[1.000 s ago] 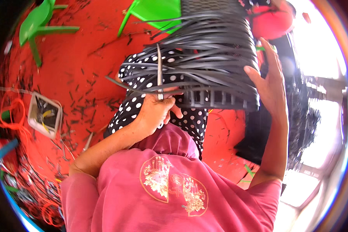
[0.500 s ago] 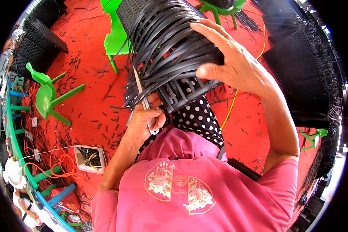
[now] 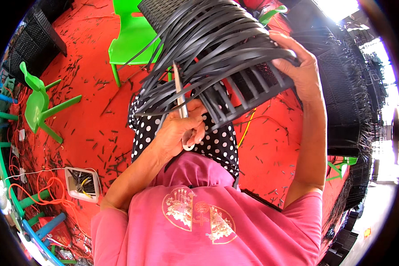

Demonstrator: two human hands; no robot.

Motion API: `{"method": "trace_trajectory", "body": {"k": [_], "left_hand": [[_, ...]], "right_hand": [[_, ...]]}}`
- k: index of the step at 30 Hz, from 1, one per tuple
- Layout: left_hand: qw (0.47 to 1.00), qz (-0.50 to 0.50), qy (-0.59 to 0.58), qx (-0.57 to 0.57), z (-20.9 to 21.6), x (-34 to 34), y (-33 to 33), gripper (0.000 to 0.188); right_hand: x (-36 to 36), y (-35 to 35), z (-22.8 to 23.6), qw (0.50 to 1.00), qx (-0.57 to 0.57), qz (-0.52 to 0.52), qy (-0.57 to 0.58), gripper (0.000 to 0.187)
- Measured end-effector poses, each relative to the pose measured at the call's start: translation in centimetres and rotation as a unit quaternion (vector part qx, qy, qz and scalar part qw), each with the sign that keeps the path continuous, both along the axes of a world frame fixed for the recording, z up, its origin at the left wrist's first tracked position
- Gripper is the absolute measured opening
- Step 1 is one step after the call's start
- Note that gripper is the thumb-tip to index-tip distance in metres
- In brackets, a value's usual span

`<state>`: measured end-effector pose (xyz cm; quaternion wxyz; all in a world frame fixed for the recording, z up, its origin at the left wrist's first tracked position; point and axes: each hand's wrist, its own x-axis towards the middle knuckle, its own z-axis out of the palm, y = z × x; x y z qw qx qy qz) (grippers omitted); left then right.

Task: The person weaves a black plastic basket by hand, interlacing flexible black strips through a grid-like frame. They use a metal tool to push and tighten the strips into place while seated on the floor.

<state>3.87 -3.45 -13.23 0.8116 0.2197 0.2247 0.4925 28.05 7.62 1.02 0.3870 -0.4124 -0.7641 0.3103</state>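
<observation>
A black woven rattan-style piece (image 3: 162,14) rests across my lap, tilted, its many long loose flat strips (image 3: 217,46) fanned over a frame with open slats. My left hand (image 3: 181,129) is closed round a pair of metal scissors (image 3: 179,91), by the piece's near left corner. One blade points up and away, lying against the left ends of the loose strips. My right hand (image 3: 301,71) grips the right corner of the frame, thumb on the near side. The woven piece hides part of its fingers.
Strip offcuts litter the red floor (image 3: 88,128). Green plastic chairs stand beyond the piece (image 3: 131,44) and at left (image 3: 37,106). A white tray of tools (image 3: 82,184) lies lower left, near orange cord (image 3: 53,199). Stacked black woven pieces (image 3: 341,84) line the right side.
My right hand, spread over the strips before, has moved right and taken hold of the frame's corner. The woven piece has turned and shifted right. The scissors have moved right with my left hand.
</observation>
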Motion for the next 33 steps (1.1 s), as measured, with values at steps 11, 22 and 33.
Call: {"method": "trace_trajectory", "body": {"k": [11,22,33], "left_hand": [[0.998,0.051,0.020,-0.042,-3.6,-3.8,-3.2,0.040],[0.987,-0.003,0.129,-0.101,-2.9,-12.4,-7.0,0.038],[0.762,0.492,0.419,0.036,3.6,-16.8,-10.9,0.026]], "right_hand": [[-4.5,-4.9,-3.4,0.994,0.019,0.035,-0.105,0.075],[-2.7,-6.5,-1.8,0.988,0.111,0.026,-0.103,0.051],[-5.7,-7.3,-2.9,0.848,0.467,0.037,-0.249,0.025]]}}
